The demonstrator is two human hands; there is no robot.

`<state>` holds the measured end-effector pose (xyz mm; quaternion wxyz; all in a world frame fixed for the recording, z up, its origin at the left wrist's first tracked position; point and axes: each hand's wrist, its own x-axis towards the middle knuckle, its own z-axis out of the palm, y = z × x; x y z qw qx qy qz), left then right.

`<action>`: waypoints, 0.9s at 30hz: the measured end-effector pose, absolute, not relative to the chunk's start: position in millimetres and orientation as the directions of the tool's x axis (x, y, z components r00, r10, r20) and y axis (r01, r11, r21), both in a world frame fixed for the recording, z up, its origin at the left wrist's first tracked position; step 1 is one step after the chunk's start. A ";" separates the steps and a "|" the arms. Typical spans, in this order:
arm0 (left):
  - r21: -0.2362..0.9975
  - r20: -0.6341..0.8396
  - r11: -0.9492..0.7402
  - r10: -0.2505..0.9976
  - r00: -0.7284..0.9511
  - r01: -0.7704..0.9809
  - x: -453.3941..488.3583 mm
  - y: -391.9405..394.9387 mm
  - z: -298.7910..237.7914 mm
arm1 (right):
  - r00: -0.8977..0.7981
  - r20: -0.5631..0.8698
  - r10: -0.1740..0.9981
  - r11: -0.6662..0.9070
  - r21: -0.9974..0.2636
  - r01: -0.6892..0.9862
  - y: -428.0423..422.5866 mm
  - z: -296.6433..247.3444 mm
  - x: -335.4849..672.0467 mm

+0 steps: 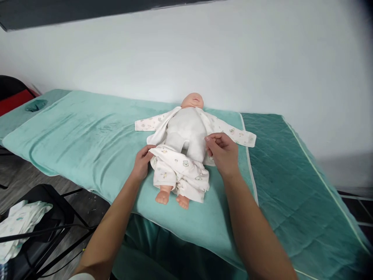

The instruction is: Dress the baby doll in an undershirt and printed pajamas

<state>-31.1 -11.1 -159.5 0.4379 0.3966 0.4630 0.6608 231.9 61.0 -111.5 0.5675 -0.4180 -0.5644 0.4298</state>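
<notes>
A baby doll (186, 123) with a white cloth body lies on its back, head toward the wall and bare feet toward me. Its long-sleeved printed shirt (239, 136) is open at the front, with both sleeves spread wide. Matching printed pants (186, 171) cover the lower legs, their waistband down around the thighs. My left hand (142, 161) pinches the waistband at its left edge. Beside the doll's thigh on the right, my right hand (223, 153) has its fingers curled together; whether anything is between the fingertips cannot be made out.
Under the doll, a light green cover (87, 132) is spread over a long bed with a face hole (36, 105). Darker green quilted cloth (291, 175) lies to the right. A white wall stands behind. At lower left, a black chair (55, 206) holds folded white printed cloths (23, 223).
</notes>
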 end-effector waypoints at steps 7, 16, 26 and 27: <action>0.880 0.096 -0.172 0.978 -0.188 -0.444 -32.9 -9.0 -144.6 | 0.021 0.495 0.869 0.473 -0.841 0.261 55.4 -118.7 224.7; 0.960 0.245 -0.105 0.762 -0.599 0.259 -40.2 68.8 -149.6 | 0.215 0.343 0.914 0.287 -0.923 0.256 86.1 -138.7 243.0; 0.955 0.106 -0.099 0.994 -0.008 0.281 -63.0 128.5 -140.8 | 0.162 0.091 0.983 0.080 -0.994 0.070 93.6 -140.6 243.3; 0.965 0.081 -0.086 0.996 0.029 0.249 -64.3 127.1 -138.5 | 0.152 0.074 0.986 0.065 -0.996 0.062 92.5 -140.1 243.0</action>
